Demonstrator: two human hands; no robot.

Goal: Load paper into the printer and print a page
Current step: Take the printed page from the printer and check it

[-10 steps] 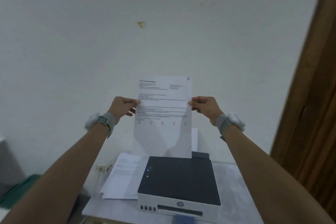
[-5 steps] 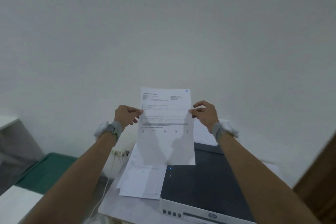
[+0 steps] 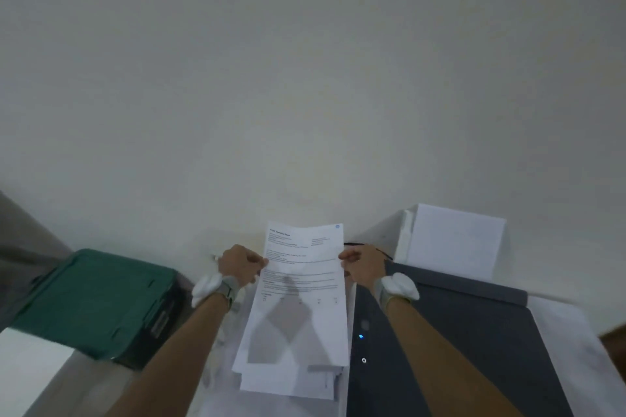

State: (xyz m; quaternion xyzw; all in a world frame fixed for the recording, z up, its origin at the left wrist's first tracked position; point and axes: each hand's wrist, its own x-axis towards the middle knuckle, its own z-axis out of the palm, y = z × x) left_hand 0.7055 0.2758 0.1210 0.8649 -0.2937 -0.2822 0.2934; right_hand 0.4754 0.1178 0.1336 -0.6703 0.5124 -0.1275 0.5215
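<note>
I hold a printed page by its two side edges, text facing me. My left hand pinches the left edge and my right hand pinches the right edge. The page hangs low over a stack of loose sheets lying left of the printer. The printer has a dark lid with a small blue light, and blank white paper stands upright in its rear tray.
A green bin sits to the left, below the table level. A white wall fills the upper half of the view. The white table shows right of the printer.
The view has swung left and down. Both hands have carried the printed page down and left, from in front of the printer to just above the stack of sheets beside it.
</note>
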